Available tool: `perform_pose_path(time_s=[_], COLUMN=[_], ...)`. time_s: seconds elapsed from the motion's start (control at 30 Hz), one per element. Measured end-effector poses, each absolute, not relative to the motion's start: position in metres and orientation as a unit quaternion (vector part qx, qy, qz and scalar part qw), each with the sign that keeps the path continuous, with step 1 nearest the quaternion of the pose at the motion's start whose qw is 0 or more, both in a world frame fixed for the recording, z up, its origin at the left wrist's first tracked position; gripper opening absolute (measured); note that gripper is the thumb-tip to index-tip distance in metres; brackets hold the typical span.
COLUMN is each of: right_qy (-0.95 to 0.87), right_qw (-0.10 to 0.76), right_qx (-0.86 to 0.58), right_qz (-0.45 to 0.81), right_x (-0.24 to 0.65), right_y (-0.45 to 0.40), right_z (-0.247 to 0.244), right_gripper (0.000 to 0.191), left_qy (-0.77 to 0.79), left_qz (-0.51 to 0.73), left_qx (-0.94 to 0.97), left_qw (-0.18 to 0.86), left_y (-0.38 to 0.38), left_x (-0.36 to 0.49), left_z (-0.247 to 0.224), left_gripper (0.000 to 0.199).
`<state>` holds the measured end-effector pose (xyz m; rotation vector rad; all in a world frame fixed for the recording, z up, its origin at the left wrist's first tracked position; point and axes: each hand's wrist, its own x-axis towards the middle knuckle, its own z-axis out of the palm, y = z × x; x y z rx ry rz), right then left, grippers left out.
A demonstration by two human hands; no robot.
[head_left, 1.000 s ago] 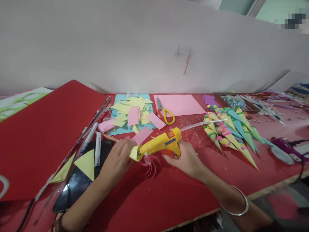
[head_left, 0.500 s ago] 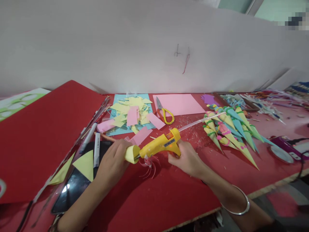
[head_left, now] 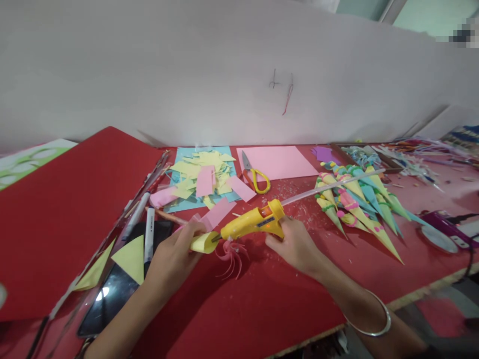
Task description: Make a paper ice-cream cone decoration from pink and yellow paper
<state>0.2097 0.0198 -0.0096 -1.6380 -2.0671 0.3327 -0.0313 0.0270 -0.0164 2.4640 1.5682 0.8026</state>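
Observation:
My left hand (head_left: 178, 259) grips a rolled piece of yellow paper (head_left: 205, 243), its open end facing right. A yellow glue gun (head_left: 250, 223) is in my right hand (head_left: 299, 247), fingers wrapped round its handle. The gun's metal nozzle points left and meets the rim of the rolled paper; whether it touches is hard to tell. From the back of the gun a long clear glue stick (head_left: 333, 186) sticks out over the finished paper cones (head_left: 352, 199). Just below the nozzle lies a bundle of curled pink strips (head_left: 232, 252) on the red table (head_left: 239, 319).
Yellow and pink paper pieces (head_left: 205, 174) lie on a blue sheet. Yellow-handled scissors (head_left: 260, 180) rest by a pink sheet (head_left: 280, 160). Left are markers (head_left: 149, 234), a dark phone (head_left: 108, 301) and a red board (head_left: 75, 214). A purple device (head_left: 445, 229) is at right.
The glue gun and my right hand have shifted slightly right. The nozzle has drawn back from inside the rolled paper to its rim, and the glue stick reaches further right.

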Motion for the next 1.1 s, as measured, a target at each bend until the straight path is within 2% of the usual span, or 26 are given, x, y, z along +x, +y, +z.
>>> perform_pose_path(time_s=[0.2,0.4,0.63,0.9,1.1], right_qy=[-0.756,-0.759,-0.774,-0.789,-0.788], right_qw=[0.241,0.265,0.293,0.241,0.229], right_qx=[-0.603,-0.589,-0.557,-0.561,-0.569], right_qz=[0.088,0.081,0.072,0.059,0.045], right_x=[0.2109,0.2116,0.2094,0.2109,0.2115], right_y=[0.0198,0.0182,0.0162,0.0174,0.0175], right_z=[-0.0105,-0.0142,-0.0156,-0.0141,-0.0151], right_gripper=[0.014,0.020,0.038,0.028,0.029], left_qy=[0.527,0.481,0.484,0.468,0.465], left_qz=[0.254,0.301,0.258,0.248,0.250], left_qx=[0.806,0.816,0.831,0.842,0.837], left_qw=[0.089,0.112,0.086,0.106,0.147], left_y=[0.0281,0.0307,0.0317,0.0310,0.0308], left_x=[-0.0299,-0.0287,-0.0292,-0.0282,-0.0257], left_z=[-0.0134,-0.0159,-0.0180,-0.0147,-0.0096], left_gripper=[0.014,0.017,0.016,0.017,0.020])
